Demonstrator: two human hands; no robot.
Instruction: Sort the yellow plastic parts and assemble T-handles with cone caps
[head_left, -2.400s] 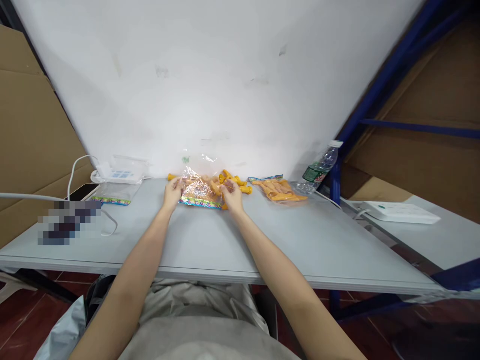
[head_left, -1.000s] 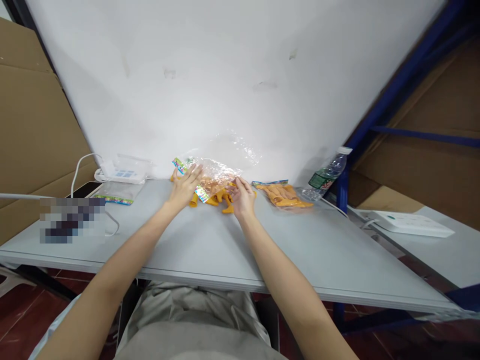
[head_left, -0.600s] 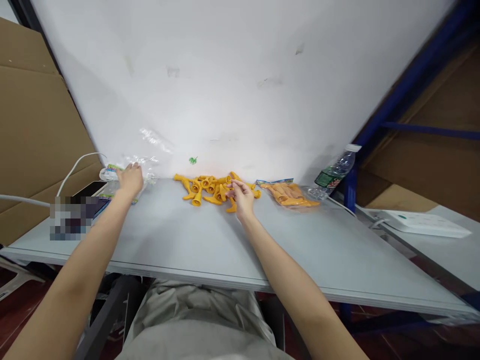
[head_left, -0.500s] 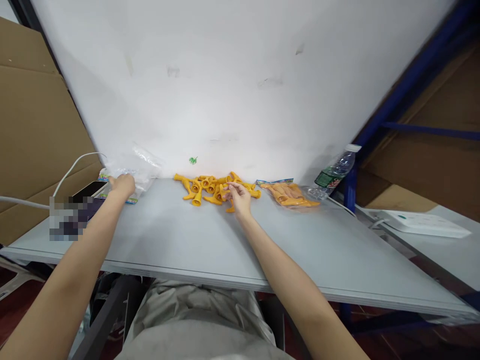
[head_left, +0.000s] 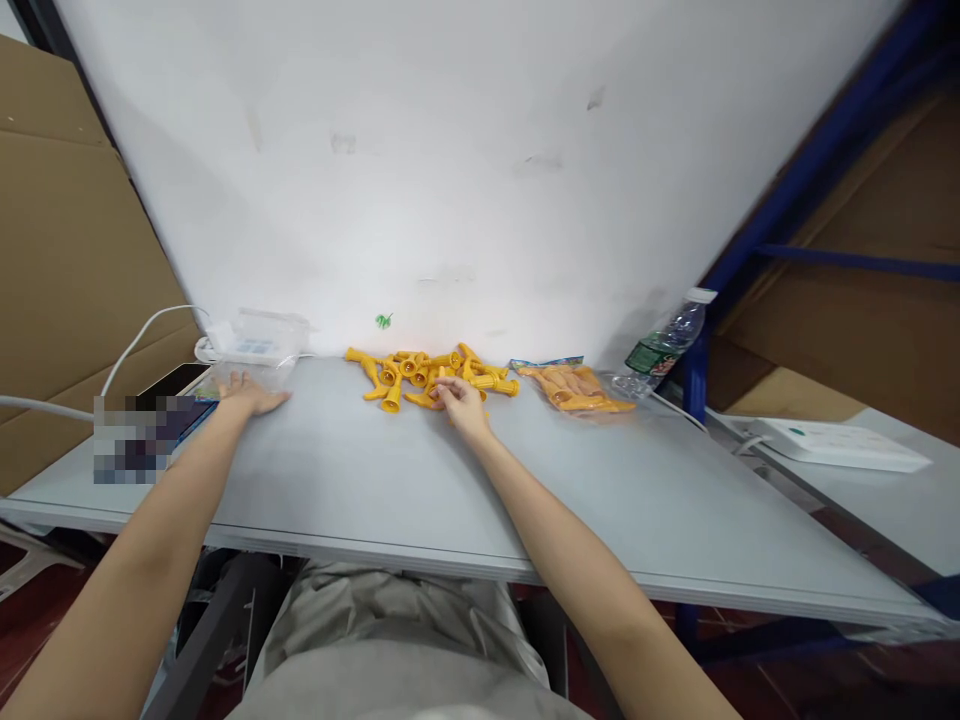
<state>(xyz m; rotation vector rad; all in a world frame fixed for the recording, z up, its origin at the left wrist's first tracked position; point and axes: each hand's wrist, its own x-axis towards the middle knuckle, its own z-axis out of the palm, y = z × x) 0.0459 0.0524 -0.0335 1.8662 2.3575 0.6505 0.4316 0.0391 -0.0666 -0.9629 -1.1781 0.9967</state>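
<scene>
Head view: from the yellow pile (head_left: pixel 411 366) I have bench (head_left: pixel 360 490) running to the front edge; wall (head_left: pixel 450 200) close behind. Leftmost piece (head_left: pixel 363 362) slants toward front right; rightmost tube (head_left: pixel 498 384) lies nearly crosswise, flared end right. Left hand (head_left: pixel 251 396) spread at the bag (head_left: pixel 271 374). Right hand (head_left: pixel 463 406) at pile's front, fingers bunched; can't tell whether they pinch anything.

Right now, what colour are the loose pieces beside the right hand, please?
The loose pieces are yellow-orange, seen best in the head view.
</scene>
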